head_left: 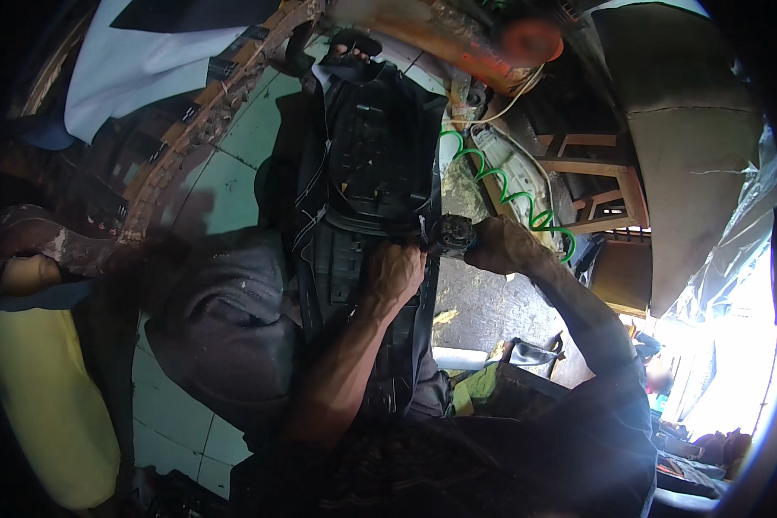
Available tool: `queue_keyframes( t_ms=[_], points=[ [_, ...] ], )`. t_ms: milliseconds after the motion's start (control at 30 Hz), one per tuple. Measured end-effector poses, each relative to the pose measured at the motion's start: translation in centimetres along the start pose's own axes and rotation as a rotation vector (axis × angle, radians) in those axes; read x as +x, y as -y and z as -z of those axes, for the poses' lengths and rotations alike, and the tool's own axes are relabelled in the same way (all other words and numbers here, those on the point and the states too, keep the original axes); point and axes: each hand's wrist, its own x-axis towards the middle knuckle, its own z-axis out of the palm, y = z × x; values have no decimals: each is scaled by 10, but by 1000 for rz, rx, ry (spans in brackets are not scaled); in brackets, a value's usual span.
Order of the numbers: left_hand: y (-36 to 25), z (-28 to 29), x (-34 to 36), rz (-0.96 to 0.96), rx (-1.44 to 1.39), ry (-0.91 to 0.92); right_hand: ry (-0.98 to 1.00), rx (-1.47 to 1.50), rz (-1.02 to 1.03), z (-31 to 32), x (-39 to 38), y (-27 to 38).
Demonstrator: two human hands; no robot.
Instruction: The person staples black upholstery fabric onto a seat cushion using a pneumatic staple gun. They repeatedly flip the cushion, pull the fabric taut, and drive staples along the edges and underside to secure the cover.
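Note:
A long black plastic seat base [380,155] lies underside up along my lap, with black cover material [311,207] around its edges. My left hand [397,268] is closed at the base's right edge, fingers curled against the cover there. My right hand [501,242] grips a dark metal tool [453,231], apparently a staple gun, held against that same edge just beside my left hand. A green coiled air hose [492,181] runs above and right of the tool.
Tiled floor [242,129], a wooden rail [198,112] with pale sheets [147,78] left, yellow foam [47,388] lower left. An orange cylinder [457,43] is at the top; wooden stools [591,168] and a grey panel [682,173] stand right. A bare foot in a sandal [354,47] shows beyond the seat.

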Motion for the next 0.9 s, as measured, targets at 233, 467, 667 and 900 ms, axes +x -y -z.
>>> queue_keyframes(
  t_ms=[233,467,667,900],
  points=[
    [-2,-10,5,-82,10,8,60,-115,92,8,2,5],
    [6,-16,-5,-55,35,-74,-39,49,58,20,2,-13],
    [33,-56,-7,-100,-76,-162,99,-101,10,14,20,11],
    [4,-19,-2,7,-6,17,-77,100,-17,14,-4,-18]
  ],
)
